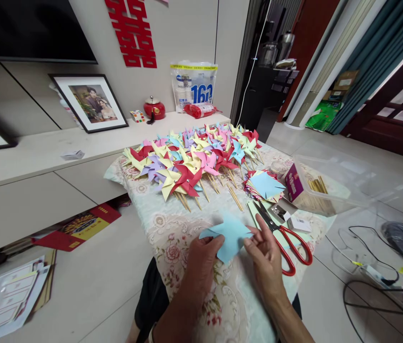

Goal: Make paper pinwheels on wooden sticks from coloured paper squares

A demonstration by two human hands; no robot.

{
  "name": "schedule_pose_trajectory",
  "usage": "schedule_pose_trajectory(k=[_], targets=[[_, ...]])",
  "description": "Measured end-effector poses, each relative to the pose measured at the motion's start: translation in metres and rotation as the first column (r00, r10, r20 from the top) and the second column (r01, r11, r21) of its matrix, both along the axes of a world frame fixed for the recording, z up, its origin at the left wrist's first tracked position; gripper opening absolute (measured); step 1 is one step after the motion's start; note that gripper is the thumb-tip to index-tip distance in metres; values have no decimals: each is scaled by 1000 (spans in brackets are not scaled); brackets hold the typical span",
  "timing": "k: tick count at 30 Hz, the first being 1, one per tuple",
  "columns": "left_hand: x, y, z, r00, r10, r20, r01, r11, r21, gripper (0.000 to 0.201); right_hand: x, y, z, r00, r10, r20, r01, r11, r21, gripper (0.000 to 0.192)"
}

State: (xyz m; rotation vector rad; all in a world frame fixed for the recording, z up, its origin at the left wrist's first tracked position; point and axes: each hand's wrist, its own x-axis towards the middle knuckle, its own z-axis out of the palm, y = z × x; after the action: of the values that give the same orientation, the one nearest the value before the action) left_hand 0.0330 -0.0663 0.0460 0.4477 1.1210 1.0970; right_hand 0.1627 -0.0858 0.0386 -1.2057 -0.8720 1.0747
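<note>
A light blue paper square [233,236] with slits cut in from its corners is held over the near part of the table. My left hand [201,259] pinches its left side between thumb and fingers. At its right corner, my right hand [264,250] grips the paper edge with thumb and fingertips. Just right of that hand lie scissors [283,233] with red handles and dark blades. Beyond them sits a stack of cut paper squares [264,185], blue on top. Many finished paper pinwheels [187,178] on sticks cover the far side of the table.
A floral tablecloth [173,238] covers the table. Loose wooden sticks [235,196] lie mid-table. At the right stand a clear plastic bin [330,202], a purple box [294,183] and small white boxes [298,224]. Cables [369,243] run over the floor. A cabinet [90,147] stands behind.
</note>
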Motion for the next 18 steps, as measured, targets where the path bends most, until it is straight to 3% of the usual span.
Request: schedule_pose_trajectory(k=[2,4,6,8,10,13,18], targets=[[-3,3,0,1000,8,-7,-8,1000,-11,19,9,-3,-3,995,-59,80,52,995,83,60],[-5,4,1,1000,-4,-1,4,1000,-7,20,18,-6,-6,938,-117,327,48,976,213,42],[-6,5,3,1000,-21,2,21,1000,0,20,23,-10,-7,791,-169,588,-67,932,357,33],[-6,5,3,1000,-30,0,30,1000,6,19,25,-12,-7,639,-183,747,-248,871,424,32],[-5,6,3,999,-33,-10,33,999,5,19,24,-13,-6,539,-178,823,-381,820,427,35],[-5,6,1,999,-42,-30,42,999,8,19,21,-13,-4,438,-205,876,-461,785,414,34],[-4,6,-4,995,-64,-80,66,998,23,22,18,-12,-2,371,-198,907,-500,781,375,25]])
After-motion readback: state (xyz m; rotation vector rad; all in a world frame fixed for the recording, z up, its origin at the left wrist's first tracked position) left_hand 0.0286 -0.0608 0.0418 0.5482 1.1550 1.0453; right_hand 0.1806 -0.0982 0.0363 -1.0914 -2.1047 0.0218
